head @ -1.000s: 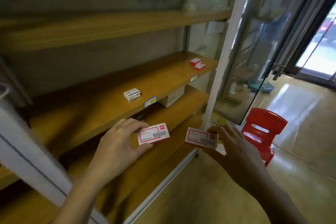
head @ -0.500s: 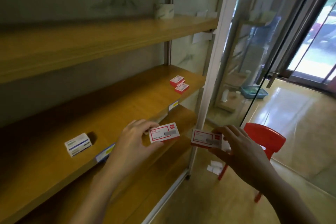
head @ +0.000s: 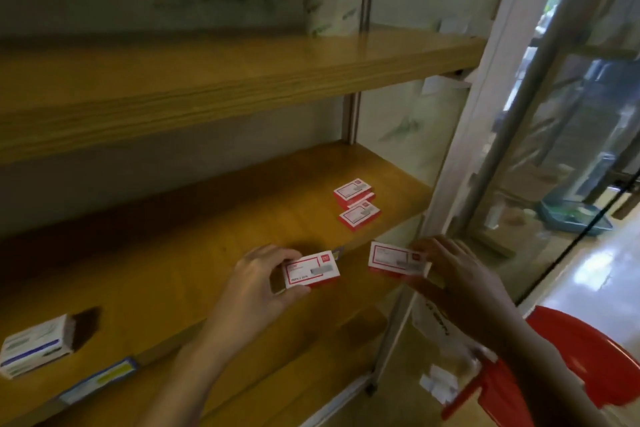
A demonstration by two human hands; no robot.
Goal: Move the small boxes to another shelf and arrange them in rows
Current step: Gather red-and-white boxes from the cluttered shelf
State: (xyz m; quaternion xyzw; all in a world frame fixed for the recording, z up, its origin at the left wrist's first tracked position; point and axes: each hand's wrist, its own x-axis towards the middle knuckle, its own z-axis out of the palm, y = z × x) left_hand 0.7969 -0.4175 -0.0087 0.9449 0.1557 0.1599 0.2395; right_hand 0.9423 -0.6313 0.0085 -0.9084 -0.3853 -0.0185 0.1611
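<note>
The left hand (head: 256, 284) grips the left box (head: 310, 269), a red-and-white carton, with the thumb at its near long edge and the fingers curled over the far one. The right hand (head: 450, 274) pinches the right box (head: 394, 259) by its right end. Both boxes are in the air, label up, at the front of the middle shelf (head: 194, 229): the left one is over the board and the right one just off its front lip, at about three o'clock from the left one. The step in hand looks like setting these two down to lengthen the row begun at about one o'clock from the left box, where the front box (head: 360, 215) and the rear box (head: 353, 191) lie close together near the shelf's right end. To do it well I would carry each box flat and lower it until its base meets the wood before loosening the fingers. I would turn its long edges to match the two already down and leave the same narrow gap. Placing the left one first should make room for the right, and neither should nudge the pair. Counted:
- two boxes in the hands
- two red-and-white tops on the shelf, the rear perhaps stacked on another, which I cannot tell
- one blue-and-white box (head: 34, 345) at eight o'clock from the left hand, well apart
- three shelf boards
- one pale roll (head: 332, 15) on the top shelf (head: 242, 80) at twelve o'clock
- one red chair (head: 571, 367) at four o'clock
</note>
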